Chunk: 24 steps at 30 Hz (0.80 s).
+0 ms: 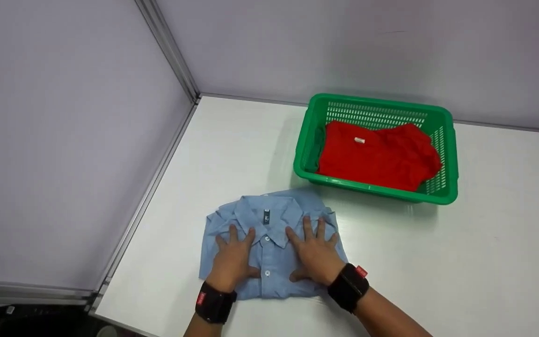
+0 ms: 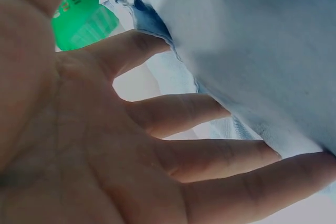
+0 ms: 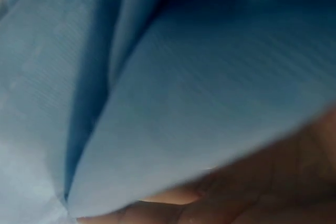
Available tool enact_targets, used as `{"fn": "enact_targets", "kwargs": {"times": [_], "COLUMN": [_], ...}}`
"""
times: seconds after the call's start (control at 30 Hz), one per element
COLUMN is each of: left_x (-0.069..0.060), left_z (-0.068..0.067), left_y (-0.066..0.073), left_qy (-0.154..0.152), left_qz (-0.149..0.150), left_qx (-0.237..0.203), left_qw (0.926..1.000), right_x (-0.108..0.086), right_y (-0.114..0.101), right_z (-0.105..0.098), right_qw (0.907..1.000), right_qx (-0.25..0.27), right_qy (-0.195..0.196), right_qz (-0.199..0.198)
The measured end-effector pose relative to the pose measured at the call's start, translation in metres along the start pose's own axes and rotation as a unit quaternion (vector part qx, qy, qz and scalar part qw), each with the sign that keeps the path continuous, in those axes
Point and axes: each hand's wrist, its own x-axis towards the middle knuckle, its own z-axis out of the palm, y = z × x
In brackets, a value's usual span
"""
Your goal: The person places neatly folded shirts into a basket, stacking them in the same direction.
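Note:
A light blue button-up shirt (image 1: 276, 262) lies folded on the white table, its collar pointing away from me and a dark label inside the neck. My left hand (image 1: 233, 260) rests on the left part of the front, fingers spread. On the right part, my right hand (image 1: 317, 257) lies flat with fingers apart, just below the collar. In the left wrist view, the straight fingers (image 2: 178, 114) touch blue cloth, which hides some fingertips. Blue cloth (image 3: 173, 108) fills most of the right wrist view and covers much of that hand.
Beyond the shirt, to the right, a green plastic basket (image 1: 377, 189) stands near the back wall. Red clothing (image 1: 372, 154) lies in it, with a bit of dark green cloth (image 1: 316, 150) at its left side. A grey partition (image 1: 87, 140) borders the table's left edge.

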Motion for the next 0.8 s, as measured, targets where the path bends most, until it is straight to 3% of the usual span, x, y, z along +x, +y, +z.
{"fn": "enact_targets", "kwargs": {"times": [0.37, 0.63, 0.8], "left_x": [0.004, 0.008, 0.008], "left_z": [0.008, 0.015, 0.017], "left_y": [0.024, 0.043, 0.053], "left_qy": [-0.012, -0.014, -0.024], "left_qz": [0.025, 0.045, 0.054], "left_qx": [0.019, 0.049, 0.058], "left_qw": [0.9994, 0.9977, 0.9966], "right_x": [-0.025, -0.041, -0.051], "right_y": [0.018, 0.031, 0.040], "right_z": [-0.001, 0.002, 0.000], "right_qw": [0.9993, 0.9982, 0.9979], "right_qx": [0.022, 0.007, 0.013], "right_qy": [0.013, 0.043, 0.037], "right_qz": [0.027, 0.040, 0.051]}}
